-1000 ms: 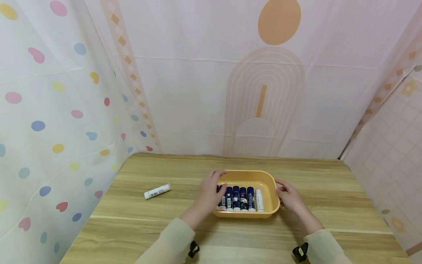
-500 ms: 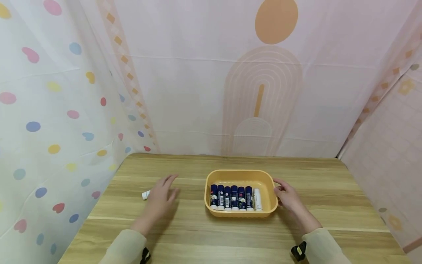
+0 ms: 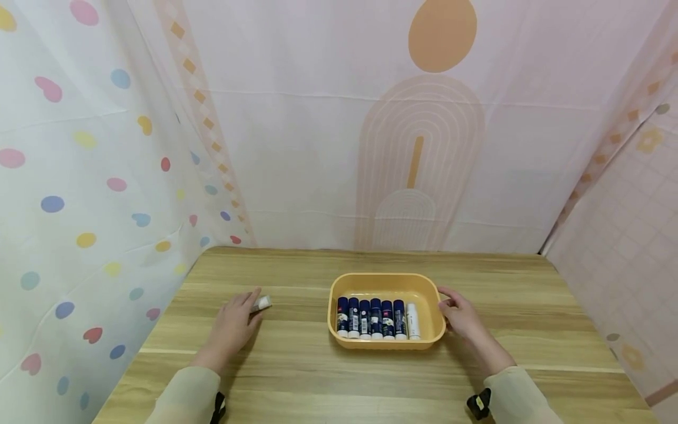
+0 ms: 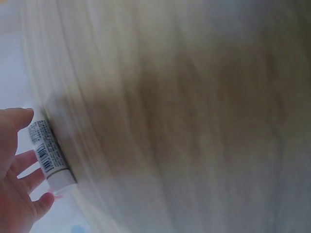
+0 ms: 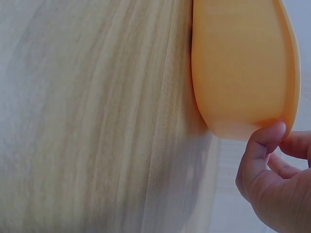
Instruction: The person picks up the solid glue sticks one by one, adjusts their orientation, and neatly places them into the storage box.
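Note:
On the left of the table my left hand (image 3: pixel 230 327) is down over a white glue stick (image 3: pixel 262 304). In the left wrist view the thumb lies across one end of the glue stick (image 4: pixel 47 151), and fingers are on its far side. Its barcode label faces the camera. My right hand (image 3: pixel 463 318) pinches the right rim of a yellow plastic tray (image 3: pixel 386 344). The right wrist view has thumb and fingers at the rim of the tray (image 5: pixel 243 68). Inside stand in a row several dark blue glue sticks (image 3: pixel 376 318) and, at their right, one white glue stick (image 3: pixel 412 321).
A wood-grain table (image 3: pixel 296 383) carries everything. Patterned curtains (image 3: pixel 307 147) hang behind it and at both sides. Bare tabletop lies between my left hand and the tray. Inside the tray, room shows right of the row and behind it.
My left hand has left the tray's left side, moved left and come down on the lone white glue stick. My right hand has stayed at the tray's rim.

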Action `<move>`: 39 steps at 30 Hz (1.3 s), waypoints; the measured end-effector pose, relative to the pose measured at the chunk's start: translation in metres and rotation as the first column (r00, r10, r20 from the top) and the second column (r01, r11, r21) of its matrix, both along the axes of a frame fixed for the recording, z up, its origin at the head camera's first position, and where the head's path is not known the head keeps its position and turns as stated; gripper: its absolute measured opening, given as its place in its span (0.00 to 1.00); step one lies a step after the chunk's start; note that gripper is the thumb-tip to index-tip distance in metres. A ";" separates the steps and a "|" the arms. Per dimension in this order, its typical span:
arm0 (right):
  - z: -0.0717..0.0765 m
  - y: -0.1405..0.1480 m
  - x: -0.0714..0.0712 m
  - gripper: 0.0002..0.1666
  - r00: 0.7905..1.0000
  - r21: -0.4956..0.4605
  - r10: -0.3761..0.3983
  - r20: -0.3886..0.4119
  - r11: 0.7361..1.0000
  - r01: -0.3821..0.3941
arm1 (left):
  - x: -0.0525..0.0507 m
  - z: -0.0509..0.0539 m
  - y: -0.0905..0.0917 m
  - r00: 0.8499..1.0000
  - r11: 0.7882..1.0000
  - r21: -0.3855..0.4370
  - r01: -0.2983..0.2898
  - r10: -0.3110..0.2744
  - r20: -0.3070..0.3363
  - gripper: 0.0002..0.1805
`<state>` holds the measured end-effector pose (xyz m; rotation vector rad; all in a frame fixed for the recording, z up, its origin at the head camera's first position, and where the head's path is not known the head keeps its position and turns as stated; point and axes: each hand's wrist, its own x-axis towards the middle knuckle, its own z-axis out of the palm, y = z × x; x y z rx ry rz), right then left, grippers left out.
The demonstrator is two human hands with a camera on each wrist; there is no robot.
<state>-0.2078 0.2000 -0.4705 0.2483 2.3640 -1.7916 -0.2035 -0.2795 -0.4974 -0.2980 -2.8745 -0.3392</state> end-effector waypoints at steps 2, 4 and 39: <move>0.000 0.000 0.000 0.25 1.000 -0.002 -0.001 0.000 1.000 0.001 | -0.001 -0.002 -0.001 1.000 1.000 -0.015 -0.009 0.009 0.003 0.32; 0.000 -0.001 0.000 0.25 1.000 -0.003 -0.001 0.001 1.000 0.001 | -0.002 -0.003 -0.002 1.000 1.000 -0.022 -0.014 0.014 0.002 0.29; -0.002 0.000 0.000 0.25 1.000 -0.025 0.010 -0.007 1.000 -0.010 | -0.010 0.010 0.024 0.998 0.968 0.248 -0.046 0.037 0.041 0.36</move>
